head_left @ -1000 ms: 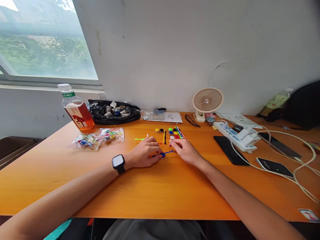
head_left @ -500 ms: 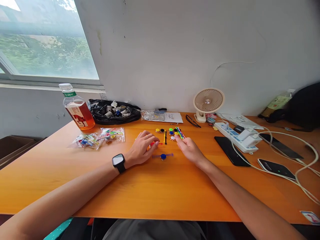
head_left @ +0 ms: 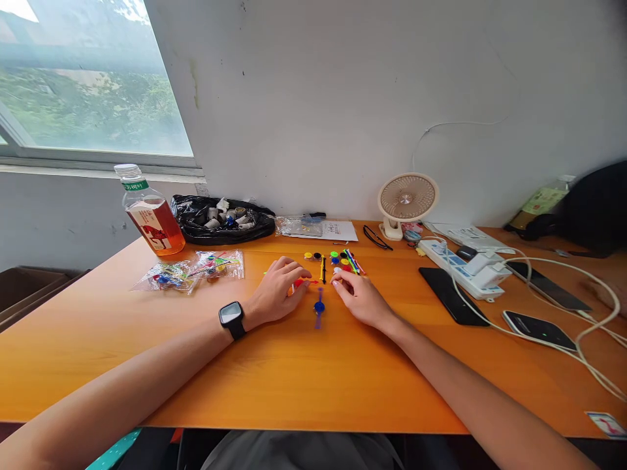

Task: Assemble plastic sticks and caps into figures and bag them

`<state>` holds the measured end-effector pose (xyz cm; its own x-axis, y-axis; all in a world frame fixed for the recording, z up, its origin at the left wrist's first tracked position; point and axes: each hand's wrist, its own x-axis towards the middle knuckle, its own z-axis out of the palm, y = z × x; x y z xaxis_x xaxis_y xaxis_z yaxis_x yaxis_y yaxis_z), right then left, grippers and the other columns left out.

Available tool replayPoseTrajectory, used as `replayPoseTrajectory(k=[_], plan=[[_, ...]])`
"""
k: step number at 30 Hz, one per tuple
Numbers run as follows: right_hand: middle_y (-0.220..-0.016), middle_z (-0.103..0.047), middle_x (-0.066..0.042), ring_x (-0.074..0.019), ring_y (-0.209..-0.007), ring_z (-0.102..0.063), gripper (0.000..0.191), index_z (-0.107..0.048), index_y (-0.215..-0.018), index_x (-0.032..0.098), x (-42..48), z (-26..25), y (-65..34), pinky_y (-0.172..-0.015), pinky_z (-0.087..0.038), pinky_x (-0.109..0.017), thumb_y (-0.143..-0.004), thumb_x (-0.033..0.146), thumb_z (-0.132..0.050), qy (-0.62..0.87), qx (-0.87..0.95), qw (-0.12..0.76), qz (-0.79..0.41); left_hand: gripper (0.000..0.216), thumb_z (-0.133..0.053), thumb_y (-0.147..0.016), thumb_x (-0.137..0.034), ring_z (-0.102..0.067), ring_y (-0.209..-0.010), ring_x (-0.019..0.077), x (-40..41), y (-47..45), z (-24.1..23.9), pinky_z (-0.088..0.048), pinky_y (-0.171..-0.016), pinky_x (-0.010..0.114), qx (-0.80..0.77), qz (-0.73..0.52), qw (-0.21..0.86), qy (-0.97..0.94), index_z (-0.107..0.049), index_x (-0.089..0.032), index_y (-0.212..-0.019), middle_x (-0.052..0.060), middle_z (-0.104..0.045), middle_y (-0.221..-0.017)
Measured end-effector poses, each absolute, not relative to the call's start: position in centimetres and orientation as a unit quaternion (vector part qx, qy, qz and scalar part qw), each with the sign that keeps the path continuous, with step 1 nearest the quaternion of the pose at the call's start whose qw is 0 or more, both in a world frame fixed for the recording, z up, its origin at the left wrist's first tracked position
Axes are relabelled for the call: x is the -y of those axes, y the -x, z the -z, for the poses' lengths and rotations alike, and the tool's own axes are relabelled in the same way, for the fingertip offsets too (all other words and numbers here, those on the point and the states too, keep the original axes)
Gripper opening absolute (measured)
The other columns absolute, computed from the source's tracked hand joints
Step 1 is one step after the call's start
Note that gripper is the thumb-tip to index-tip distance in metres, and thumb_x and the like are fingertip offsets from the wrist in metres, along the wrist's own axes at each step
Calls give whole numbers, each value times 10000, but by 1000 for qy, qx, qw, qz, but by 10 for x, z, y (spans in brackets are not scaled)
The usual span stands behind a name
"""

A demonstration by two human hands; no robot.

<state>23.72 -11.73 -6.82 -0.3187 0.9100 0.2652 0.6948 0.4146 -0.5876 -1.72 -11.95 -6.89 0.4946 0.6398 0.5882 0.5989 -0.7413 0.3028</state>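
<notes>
My left hand, with a smartwatch on its wrist, lies on the orange table, fingers stretched out over a small red stick. My right hand rests just to the right, fingers loosely curved down with nothing visibly in them. Between the two hands sits a blue disc on a thin blue stick, motion-blurred and pointing towards me. Just beyond the fingertips lie several small coloured caps and sticks.
At the back left stand a bottle of amber drink, a black bag of small parts and clear bags of coloured pieces. To the right are a small fan, glasses, a power strip, phones and cables.
The blue disc on its stick has turned from lying crosswise to pointing towards me, blurred. My right hand has drawn back from the coloured sticks towards it. The left hand barely moved.
</notes>
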Motion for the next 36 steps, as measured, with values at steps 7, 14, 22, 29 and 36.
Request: replayPoseTrajectory(k=[7, 14, 22, 29, 36], plan=[[-1390, -721, -72, -283, -1280, -669, 384, -732, -1308, 254, 111, 76, -244, -1087, -484, -413, -1042, 180, -466, 471, 824, 256, -182, 188, -508, -1070, -281, -588, -1101, 277, 121, 18, 67, -487, -980, 457, -359, -345, 42, -866, -671, -238, -1154, 68, -727, -1133], [-1310, -752, -76, -270, -1197, -695, 377, -750, -1260, 247, 109, 73, -246, -1057, -498, -402, -1035, 144, -466, 446, 844, 231, -185, 231, -488, -1104, -354, -571, -1228, 285, 122, 17, 67, -433, -1062, 485, -375, -320, 39, -869, -668, -249, -1203, 58, -723, -1244], [-967, -762, -80, -229, -828, -677, 217, -747, -1090, 178, 109, 69, -247, -778, -491, -339, -1012, 196, -545, 458, 834, 260, -161, 275, -455, -1114, -384, -530, -1299, 298, 117, 19, 74, -389, -1114, 524, -431, -306, 20, -848, -694, -249, -1142, 49, -707, -1303], [-777, -670, -18, -176, -691, -592, 119, -673, -852, 198, 108, 70, -250, -648, -406, -285, -967, 215, -647, 468, 839, 243, -135, 326, -431, -1116, -425, -559, -1276, 301, 117, 19, 74, -425, -1105, 502, -495, -293, 38, -817, -706, -256, -1164, 54, -679, -1362], [-776, -650, -3, -171, -674, -574, 100, -604, -875, 205, 106, 70, -252, -626, -364, -272, -959, 179, -651, 501, 825, 233, -124, 471, -425, -1092, -589, -596, -1280, 304, 120, 18, 71, -462, -1107, 482, -454, -273, 86, -844, -655, -250, -1325, 95, -635, -1428]])
